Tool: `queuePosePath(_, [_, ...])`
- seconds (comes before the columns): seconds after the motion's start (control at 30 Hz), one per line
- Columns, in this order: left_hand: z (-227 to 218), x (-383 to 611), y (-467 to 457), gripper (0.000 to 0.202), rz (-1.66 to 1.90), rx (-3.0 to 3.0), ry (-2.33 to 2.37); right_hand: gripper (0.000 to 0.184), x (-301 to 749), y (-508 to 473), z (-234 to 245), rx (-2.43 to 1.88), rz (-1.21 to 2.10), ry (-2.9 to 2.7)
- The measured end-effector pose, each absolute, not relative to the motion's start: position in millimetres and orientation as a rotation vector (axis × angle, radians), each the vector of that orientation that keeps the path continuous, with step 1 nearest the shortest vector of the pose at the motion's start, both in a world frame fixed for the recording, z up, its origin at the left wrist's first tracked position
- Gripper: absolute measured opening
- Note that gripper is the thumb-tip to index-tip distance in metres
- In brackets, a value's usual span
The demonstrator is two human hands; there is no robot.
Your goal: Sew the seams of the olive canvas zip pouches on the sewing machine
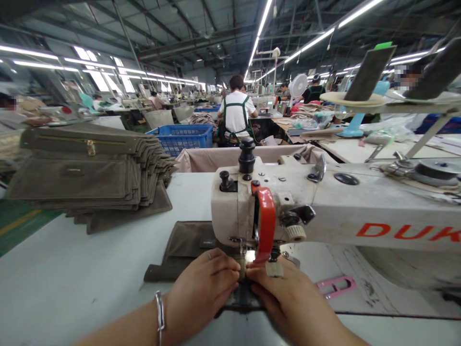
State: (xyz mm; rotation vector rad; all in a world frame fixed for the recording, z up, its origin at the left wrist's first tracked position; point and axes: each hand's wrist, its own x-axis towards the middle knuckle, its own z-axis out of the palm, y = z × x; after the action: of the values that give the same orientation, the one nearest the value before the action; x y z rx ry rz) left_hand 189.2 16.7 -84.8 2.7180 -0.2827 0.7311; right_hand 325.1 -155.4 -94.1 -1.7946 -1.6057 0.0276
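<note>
Olive piece (185, 247) lies on the white table (108, 283), partly under the head of the sewing machine (324, 204), small label (208, 243) face up left of the needle area. Left hand (203, 290) is on it from the left, fingers bunched close together, tips right by the lit needle area; can't tell if they pinch the cloth or just press it. Right hand (293, 295) comes in from the right, fingertips near the left ones, some fingers hidden behind machine parts; can't tell its grip either. Left wrist has a silver bangle (160, 312), plus a ring (209, 255) on a finger. Red guard (266, 223) stands just above the right fingers. Pink tool (351, 282) lies on the machine bed, just right of the right hand. Stack (86, 168) of similar olive pieces sits at the table's far left, brass zipper pull (91, 147) showing on top. Beyond the table: blue crate (185, 137), then a co-worker (236, 113) in white shirt and green straps, back turned. White fan (298, 85) further right.
</note>
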Motion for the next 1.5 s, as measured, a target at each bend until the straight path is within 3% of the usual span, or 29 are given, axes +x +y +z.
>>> queuePosePath(0.2, [-83, 188, 10, 0.009, 0.609, 2.672, -0.073, 0.022, 325, -159, -93, -1.803, 0.076, -1.552])
queuePosePath(0.4, [-83, 186, 16, 0.020, 0.490, 2.552, 0.130, 0.014, 330, -158, -89, -1.874, 0.095, -1.477])
queuePosePath(0.6, [-88, 187, 17, 0.012, 0.683, 2.594, -0.032, 0.022, 332, -142, -88, -1.794, -0.256, -1.694])
queuePosePath(0.7, [-92, 186, 18, 0.022, 0.647, 2.711, -0.226, 0.027, 331, -143, -88, -1.807, -0.355, -1.752])
queuePosePath(1.13, [-71, 192, 11, 0.031, 0.549, 2.811, -0.298, 0.021, 322, -157, -85, -1.903, -0.001, -1.543])
queuePosePath(1.23, [-70, 194, 10, 0.031, 0.589, 2.771, -0.257, 0.014, 324, -158, -91, -1.863, -0.022, -1.512])
queuePosePath(1.5, [-80, 195, 13, 0.020, 0.600, 2.714, -0.225, 0.023, 321, -155, -100, -1.785, -0.133, -1.620])
